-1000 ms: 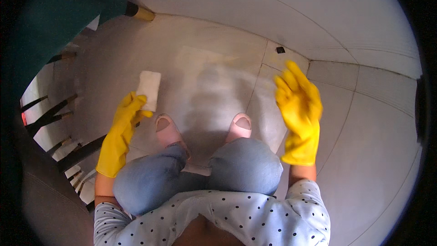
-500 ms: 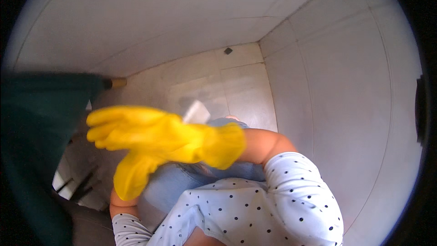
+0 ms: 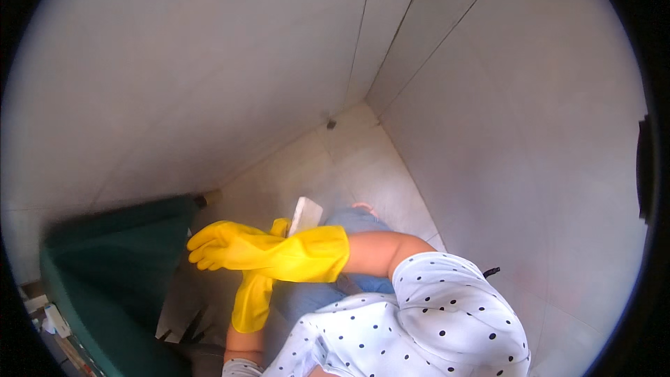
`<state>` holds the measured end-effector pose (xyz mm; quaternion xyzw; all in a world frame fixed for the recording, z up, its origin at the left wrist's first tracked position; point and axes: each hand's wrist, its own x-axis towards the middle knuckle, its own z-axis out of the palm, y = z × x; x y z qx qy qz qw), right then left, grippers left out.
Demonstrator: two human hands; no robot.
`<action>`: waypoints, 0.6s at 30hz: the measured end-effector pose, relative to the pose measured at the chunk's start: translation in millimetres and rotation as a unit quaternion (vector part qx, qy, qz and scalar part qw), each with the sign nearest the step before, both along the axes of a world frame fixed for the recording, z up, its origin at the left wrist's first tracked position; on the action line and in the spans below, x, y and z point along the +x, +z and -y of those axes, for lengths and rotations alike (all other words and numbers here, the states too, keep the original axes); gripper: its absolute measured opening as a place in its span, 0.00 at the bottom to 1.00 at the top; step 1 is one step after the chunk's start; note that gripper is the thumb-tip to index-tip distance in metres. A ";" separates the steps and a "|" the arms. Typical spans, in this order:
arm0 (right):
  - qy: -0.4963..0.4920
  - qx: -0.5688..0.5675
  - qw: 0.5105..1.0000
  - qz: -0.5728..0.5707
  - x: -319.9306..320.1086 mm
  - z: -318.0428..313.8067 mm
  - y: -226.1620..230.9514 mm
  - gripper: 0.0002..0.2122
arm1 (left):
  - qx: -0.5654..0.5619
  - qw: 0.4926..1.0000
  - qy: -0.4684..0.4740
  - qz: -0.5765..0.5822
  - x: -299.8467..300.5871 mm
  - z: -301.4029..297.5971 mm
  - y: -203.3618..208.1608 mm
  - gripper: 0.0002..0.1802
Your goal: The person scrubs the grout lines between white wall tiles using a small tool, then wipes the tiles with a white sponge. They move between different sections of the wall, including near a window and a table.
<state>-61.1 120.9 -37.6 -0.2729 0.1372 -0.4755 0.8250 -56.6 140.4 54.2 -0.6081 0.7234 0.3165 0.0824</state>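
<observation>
Yellow rubber gloves cover both my hands. My right hand [image 3: 258,251] reaches across to the left, fingers stretched out together and pointing left, with nothing seen in them. Beneath it, my left hand [image 3: 253,300] comes up from below; the right glove hides most of its fingers. A bit of yellow glove shows above the right wrist, against a pale rectangular block [image 3: 306,216]. This block stands tilted upward and appears to be in my left hand, though the grip itself is covered. Its exact kind cannot be made out.
A dark green cloth-covered piece [image 3: 118,265] stands close on my left, with small boxes [image 3: 57,321] beside it. Pale tiled walls [image 3: 502,132] meet in a corner ahead. A small dark square [image 3: 331,124] sits near the floor's corner. My jean-clad knees are below.
The view has tilted up, showing more wall. My right hand appears lower and farther right, still across the left. More of the pale block shows now.
</observation>
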 end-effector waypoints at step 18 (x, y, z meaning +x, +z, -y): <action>-0.058 0.108 0.800 -0.588 -261.8 -12.5 357.0 0.27 | 0.091 0.831 0.313 -0.451 -58.9 -10.1 218.7 0.25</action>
